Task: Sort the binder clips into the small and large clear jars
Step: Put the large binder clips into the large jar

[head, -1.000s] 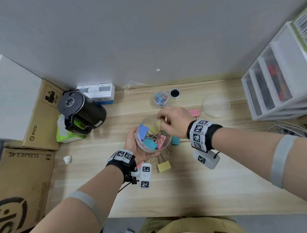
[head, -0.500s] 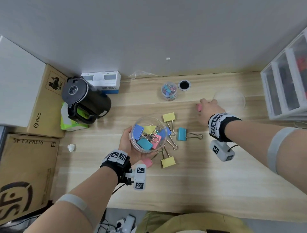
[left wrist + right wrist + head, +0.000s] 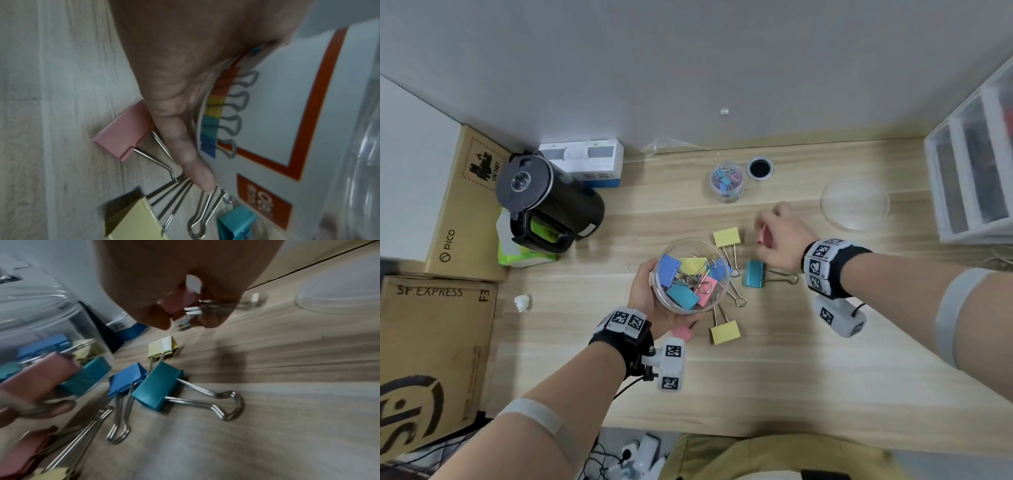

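My left hand (image 3: 654, 301) grips the large clear jar (image 3: 690, 274), tilted above the desk and holding several big clips. Its labelled wall (image 3: 277, 113) fills the left wrist view. My right hand (image 3: 779, 236) pinches a pink binder clip (image 3: 763, 236) just above the desk, right of the jar; the pink clip (image 3: 180, 305) shows between its curled fingers. On the wood lie a teal clip (image 3: 754, 273), two yellow clips (image 3: 726, 237) (image 3: 725, 331), a blue clip (image 3: 127, 379) and a pink clip (image 3: 682, 332). The small jar (image 3: 726, 181) of tiny clips stands at the back.
A clear lid (image 3: 854, 205) lies right of my right hand, a small black cap (image 3: 760, 168) beside the small jar. A black kettle (image 3: 548, 202) and cardboard boxes (image 3: 431, 342) crowd the left; white drawers (image 3: 972, 178) stand at the right edge.
My right hand left the large jar's mouth, reached back right to the pink clip near the lid, took hold of it and has drawn it slightly toward the jar. The left hand keeps the jar.
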A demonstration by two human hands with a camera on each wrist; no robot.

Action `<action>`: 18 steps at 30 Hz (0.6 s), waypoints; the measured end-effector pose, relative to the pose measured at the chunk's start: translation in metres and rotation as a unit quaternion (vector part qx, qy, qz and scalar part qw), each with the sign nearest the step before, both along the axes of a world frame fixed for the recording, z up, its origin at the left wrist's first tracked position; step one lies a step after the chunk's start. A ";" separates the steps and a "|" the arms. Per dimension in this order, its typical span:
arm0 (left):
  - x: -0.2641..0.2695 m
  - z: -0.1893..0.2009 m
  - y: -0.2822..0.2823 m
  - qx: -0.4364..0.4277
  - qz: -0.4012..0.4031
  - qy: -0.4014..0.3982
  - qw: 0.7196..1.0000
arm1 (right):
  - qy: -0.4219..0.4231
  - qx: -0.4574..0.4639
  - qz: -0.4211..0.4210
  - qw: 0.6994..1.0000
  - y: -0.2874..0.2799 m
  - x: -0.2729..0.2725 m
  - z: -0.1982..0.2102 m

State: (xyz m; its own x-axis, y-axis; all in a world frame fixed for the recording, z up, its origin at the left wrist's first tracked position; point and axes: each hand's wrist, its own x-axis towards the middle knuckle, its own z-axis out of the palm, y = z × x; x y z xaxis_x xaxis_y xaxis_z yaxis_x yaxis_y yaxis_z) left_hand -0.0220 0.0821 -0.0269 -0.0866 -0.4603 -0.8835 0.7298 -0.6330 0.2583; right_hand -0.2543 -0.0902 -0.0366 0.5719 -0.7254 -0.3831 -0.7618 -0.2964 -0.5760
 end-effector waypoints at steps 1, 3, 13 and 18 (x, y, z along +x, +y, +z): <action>0.000 0.001 -0.001 -0.002 0.002 0.004 1.000 | -0.003 0.023 0.022 0.999 0.005 0.001 0.003; -0.001 0.002 -0.003 -0.004 0.001 0.006 1.000 | 0.038 0.037 0.074 0.996 0.016 0.003 0.002; 0.001 0.005 0.011 -0.017 -0.018 -0.012 1.000 | 0.163 -0.046 0.069 0.983 0.040 0.000 -0.009; 0.001 0.011 0.016 -0.007 0.018 0.011 1.000 | -0.004 -0.039 -0.031 0.999 0.035 0.008 0.037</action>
